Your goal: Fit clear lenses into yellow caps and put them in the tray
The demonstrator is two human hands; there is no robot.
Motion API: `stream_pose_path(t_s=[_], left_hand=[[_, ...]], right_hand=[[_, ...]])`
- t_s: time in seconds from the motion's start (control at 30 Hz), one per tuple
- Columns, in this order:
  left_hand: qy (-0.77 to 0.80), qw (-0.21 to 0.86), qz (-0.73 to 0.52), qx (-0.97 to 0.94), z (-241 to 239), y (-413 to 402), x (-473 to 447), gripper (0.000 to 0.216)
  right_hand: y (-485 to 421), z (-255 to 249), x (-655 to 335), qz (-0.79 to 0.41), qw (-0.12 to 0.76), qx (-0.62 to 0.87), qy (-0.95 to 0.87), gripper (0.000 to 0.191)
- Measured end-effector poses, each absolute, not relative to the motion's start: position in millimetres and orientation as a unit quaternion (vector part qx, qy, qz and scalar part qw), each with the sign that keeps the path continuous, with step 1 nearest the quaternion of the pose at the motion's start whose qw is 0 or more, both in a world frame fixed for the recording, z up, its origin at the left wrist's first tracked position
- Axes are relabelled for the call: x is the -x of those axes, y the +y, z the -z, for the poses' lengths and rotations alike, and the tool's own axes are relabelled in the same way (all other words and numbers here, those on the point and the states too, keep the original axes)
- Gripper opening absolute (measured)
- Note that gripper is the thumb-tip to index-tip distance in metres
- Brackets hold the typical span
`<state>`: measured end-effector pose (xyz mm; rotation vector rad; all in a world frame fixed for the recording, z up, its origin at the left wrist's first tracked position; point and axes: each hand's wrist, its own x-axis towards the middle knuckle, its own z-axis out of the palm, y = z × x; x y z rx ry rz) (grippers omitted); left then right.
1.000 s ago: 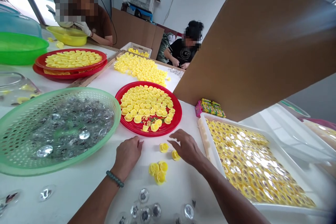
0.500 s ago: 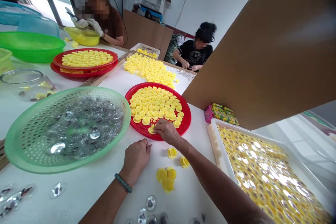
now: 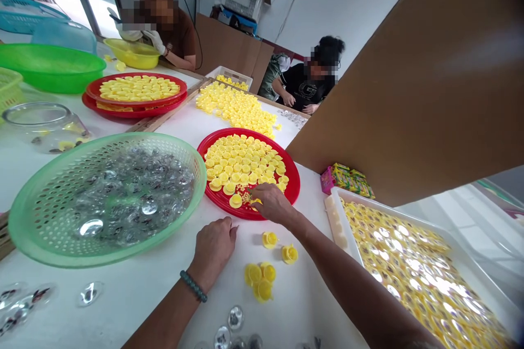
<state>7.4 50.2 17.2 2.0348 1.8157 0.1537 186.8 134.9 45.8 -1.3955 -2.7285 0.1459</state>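
My right hand [image 3: 273, 203] reaches over the near rim of a red plate [image 3: 291, 177] covered with yellow caps, its fingers pinched together on a yellow cap at the plate's front. My left hand [image 3: 213, 248] rests on the white table with fingers curled loosely, holding nothing that shows. Several loose yellow caps [image 3: 260, 274] lie on the table between my two arms. Clear round lids [image 3: 234, 317] lie at the near edge.
A green perforated basket [image 3: 24, 229] full of clear lids stands at left. A white tray [image 3: 338, 212] of finished yellow pieces sits at right under a cardboard flap [image 3: 413, 82]. Two people work at the far side beside more red plates [image 3: 135, 103] and a yellow pile [image 3: 235, 106].
My right hand moved from the loose caps on the table up onto the red plate, then slid slightly right along its front edge. My left hand stayed put.
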Motion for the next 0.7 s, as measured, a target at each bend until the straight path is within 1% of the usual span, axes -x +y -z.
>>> stream_pose_path(t_s=[0.07, 0.17, 0.27, 0.33, 0.43, 0.53, 0.7], left_hand=[[0.649, 0.201, -0.06, -0.732, -17, 50, -7, 0.018], [0.65, 0.193, -0.065, -0.732, -17, 51, -7, 0.018], [0.653, 0.196, -0.064, -0.729, -17, 51, -6, 0.017], [0.651, 0.202, -0.066, -0.729, -16, 52, -6, 0.016], [0.651, 0.204, -0.071, -0.728, -17, 52, -6, 0.016], [0.653, 0.208, -0.077, -0.724, -18, 51, -6, 0.017], [0.655, 0.215, -0.089, -0.719, -20, 51, -4, 0.017]], right_hand=[[135, -49, -182, -0.028, 0.017, 0.472, -0.881, 0.014], [137, -48, -169, -0.03, -0.013, 0.487, -0.873, 0.009], [140, -40, -159, -0.047, -0.041, 0.486, -0.871, 0.016], [142, -33, -157, -0.052, -0.045, 0.487, -0.871, 0.019], [146, -25, -157, -0.055, -0.029, 0.499, -0.864, 0.021], [150, -22, -159, -0.063, 0.006, 0.515, -0.855, 0.02], [154, -31, -160, -0.09, 0.072, 0.528, -0.841, 0.021]])
